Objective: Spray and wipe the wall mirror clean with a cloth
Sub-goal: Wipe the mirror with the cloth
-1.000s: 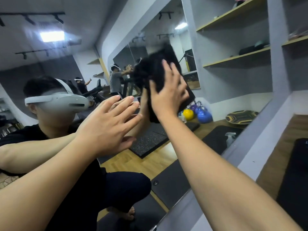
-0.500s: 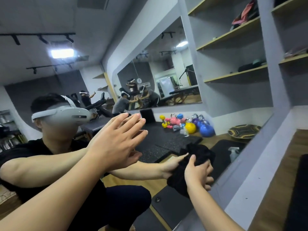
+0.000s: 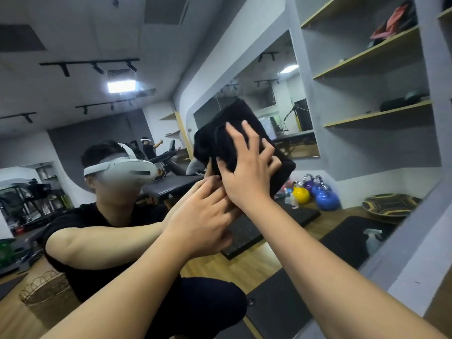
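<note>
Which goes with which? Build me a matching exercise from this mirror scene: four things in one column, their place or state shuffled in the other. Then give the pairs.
1. cloth
2. left hand
3. spray bottle
4. yellow kettlebell

A. stands on a dark mat, reflected at lower right
B. pressed to the mirror under the right hand
C. on the floor beside blue kettlebells
D. open, holding nothing

Pairs: 1-B, 2-D, 3-A, 4-C

grey walls, wooden shelves point(image 3: 376, 116), wood floor point(image 3: 244, 267) with black mats point(image 3: 352, 241), a lit ceiling panel point(image 3: 121, 86).
</note>
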Available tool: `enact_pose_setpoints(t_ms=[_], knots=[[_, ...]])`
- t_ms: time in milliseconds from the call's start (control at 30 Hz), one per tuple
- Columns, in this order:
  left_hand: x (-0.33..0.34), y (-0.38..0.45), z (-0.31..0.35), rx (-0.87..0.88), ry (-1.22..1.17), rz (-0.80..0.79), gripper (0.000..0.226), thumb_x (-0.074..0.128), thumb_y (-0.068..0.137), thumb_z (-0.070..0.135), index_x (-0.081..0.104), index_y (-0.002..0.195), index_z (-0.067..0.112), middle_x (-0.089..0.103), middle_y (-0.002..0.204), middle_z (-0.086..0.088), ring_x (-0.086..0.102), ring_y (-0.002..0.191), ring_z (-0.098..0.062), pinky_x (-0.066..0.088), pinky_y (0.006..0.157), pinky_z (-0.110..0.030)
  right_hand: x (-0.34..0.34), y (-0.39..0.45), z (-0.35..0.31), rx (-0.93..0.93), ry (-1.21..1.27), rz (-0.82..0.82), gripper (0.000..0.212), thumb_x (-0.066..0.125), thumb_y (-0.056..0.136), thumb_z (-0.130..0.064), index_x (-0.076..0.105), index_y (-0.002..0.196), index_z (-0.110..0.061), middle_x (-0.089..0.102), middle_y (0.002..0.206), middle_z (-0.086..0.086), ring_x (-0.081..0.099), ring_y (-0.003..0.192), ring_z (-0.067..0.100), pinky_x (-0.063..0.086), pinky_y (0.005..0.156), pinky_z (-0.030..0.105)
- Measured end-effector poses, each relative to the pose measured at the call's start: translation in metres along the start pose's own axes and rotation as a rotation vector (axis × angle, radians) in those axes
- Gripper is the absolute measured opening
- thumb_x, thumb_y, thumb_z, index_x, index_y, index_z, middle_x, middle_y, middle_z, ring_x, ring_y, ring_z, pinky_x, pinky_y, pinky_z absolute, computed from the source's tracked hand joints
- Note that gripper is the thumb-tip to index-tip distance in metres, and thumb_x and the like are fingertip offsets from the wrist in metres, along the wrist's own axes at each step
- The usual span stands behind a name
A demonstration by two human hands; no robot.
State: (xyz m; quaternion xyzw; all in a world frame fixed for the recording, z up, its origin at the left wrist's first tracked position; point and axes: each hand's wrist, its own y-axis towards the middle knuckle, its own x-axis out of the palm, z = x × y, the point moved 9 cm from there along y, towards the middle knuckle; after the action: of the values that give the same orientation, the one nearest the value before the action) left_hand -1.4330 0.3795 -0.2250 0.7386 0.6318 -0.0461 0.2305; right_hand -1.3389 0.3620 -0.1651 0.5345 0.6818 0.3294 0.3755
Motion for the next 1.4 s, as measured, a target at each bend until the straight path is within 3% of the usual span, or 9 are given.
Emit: enact_pose_setpoints(t_ms=[167, 400, 733, 900, 1033, 1100, 1200, 1300, 1400], knots=[[0.001, -0.001, 0.0, -0.006, 0.001, -0.007, 0.06, 0.062, 0.085, 0.058, 0.066, 0.125, 0.013, 0.061, 0.139, -0.016, 0.048, 0.14, -0.039, 0.034, 0.118, -0.057, -0.004, 0.002, 0.034, -0.133, -0.015, 0.047, 0.07, 0.061, 0.089, -0.045, 0.031, 0.152, -0.048, 0.026, 0.162, -0.015, 0.03, 0.138, 0.03, 0.027, 0.106, 0.055], [0.006, -0.003, -0.001, -0.026, 0.001, 0.006, 0.068, 0.059, 0.087, 0.059, 0.063, 0.137, 0.013, 0.05, 0.154, -0.018, 0.039, 0.149, -0.039, 0.028, 0.121, -0.057, -0.002, -0.047, 0.17, 0.441, 0.035, 0.168, 0.064, 0.057, 0.095, -0.045, 0.029, 0.152, -0.047, 0.026, 0.162, -0.012, 0.031, 0.139, 0.03, 0.026, 0.108, 0.052], [0.008, 0.0, -0.002, -0.01, 0.007, 0.1, 0.065, 0.058, 0.08, 0.055, 0.071, 0.127, 0.012, 0.057, 0.148, -0.019, 0.049, 0.142, -0.039, 0.031, 0.116, -0.057, 0.03, -0.21, 0.3, 1.123, 0.1, 0.075, 0.062, 0.051, 0.098, -0.054, 0.029, 0.154, -0.04, 0.025, 0.162, -0.008, 0.034, 0.133, 0.038, 0.024, 0.11, 0.053], [-0.011, 0.031, 0.014, -0.105, 0.116, 0.12, 0.046, 0.062, 0.074, 0.056, 0.064, 0.086, 0.011, 0.063, 0.103, -0.014, 0.062, 0.108, -0.037, 0.031, 0.108, -0.061, 0.034, -0.25, 0.345, 1.35, 0.155, 0.069, 0.069, 0.047, 0.099, -0.057, 0.027, 0.158, -0.027, 0.025, 0.162, 0.001, 0.033, 0.13, 0.044, 0.03, 0.108, 0.058], [-0.04, 0.077, 0.027, -0.032, 0.107, 0.3, 0.033, 0.068, 0.076, 0.044, 0.057, 0.083, 0.015, 0.053, 0.088, -0.006, 0.048, 0.095, -0.03, 0.028, 0.108, -0.058, 0.031, -0.232, 0.347, 1.456, 0.205, 0.115, 0.069, 0.048, 0.099, -0.054, 0.03, 0.157, -0.023, 0.026, 0.161, 0.004, 0.03, 0.133, 0.048, 0.028, 0.111, 0.064], [-0.049, 0.105, 0.021, 0.017, 0.049, 0.361, 0.025, 0.064, 0.08, 0.039, 0.053, 0.08, 0.016, 0.051, 0.084, -0.004, 0.05, 0.09, -0.029, 0.03, 0.106, -0.055, 0.017, -0.176, 0.311, 1.304, 0.152, 0.158, 0.066, 0.046, 0.098, -0.055, 0.035, 0.154, -0.022, 0.028, 0.161, -0.001, 0.032, 0.132, 0.045, 0.023, 0.111, 0.062], [-0.074, 0.139, -0.017, 0.001, -0.072, 0.474, 0.023, 0.057, 0.09, 0.034, 0.052, 0.074, 0.018, 0.048, 0.075, -0.001, 0.051, 0.077, -0.027, 0.035, 0.097, -0.049, -0.007, -0.04, 0.211, 0.778, 0.101, 0.181, 0.065, 0.038, 0.087, -0.059, 0.043, 0.147, -0.033, 0.028, 0.162, -0.011, 0.03, 0.138, 0.036, 0.023, 0.109, 0.058], [-0.101, 0.155, -0.067, -0.063, -0.188, 0.571, 0.028, 0.048, 0.098, 0.03, 0.051, 0.074, 0.016, 0.045, 0.073, -0.004, 0.046, 0.073, -0.028, 0.036, 0.087, -0.05, -0.019, 0.083, 0.101, 0.331, 0.062, 0.112, 0.053, 0.041, 0.096, -0.047, 0.031, 0.148, -0.05, 0.015, 0.163, -0.017, 0.021, 0.144, 0.03, 0.023, 0.108, 0.055], [-0.117, 0.154, -0.105, -0.238, -0.231, 0.639, 0.037, 0.037, 0.104, 0.029, 0.049, 0.073, 0.013, 0.046, 0.073, -0.006, 0.045, 0.07, -0.029, 0.035, 0.081, -0.053, -0.042, 0.15, 0.031, 0.018, 0.0, -0.024, 0.049, 0.028, 0.106, -0.032, 0.009, 0.151, -0.036, 0.013, 0.164, -0.003, 0.017, 0.148, 0.037, 0.019, 0.114, 0.058]])
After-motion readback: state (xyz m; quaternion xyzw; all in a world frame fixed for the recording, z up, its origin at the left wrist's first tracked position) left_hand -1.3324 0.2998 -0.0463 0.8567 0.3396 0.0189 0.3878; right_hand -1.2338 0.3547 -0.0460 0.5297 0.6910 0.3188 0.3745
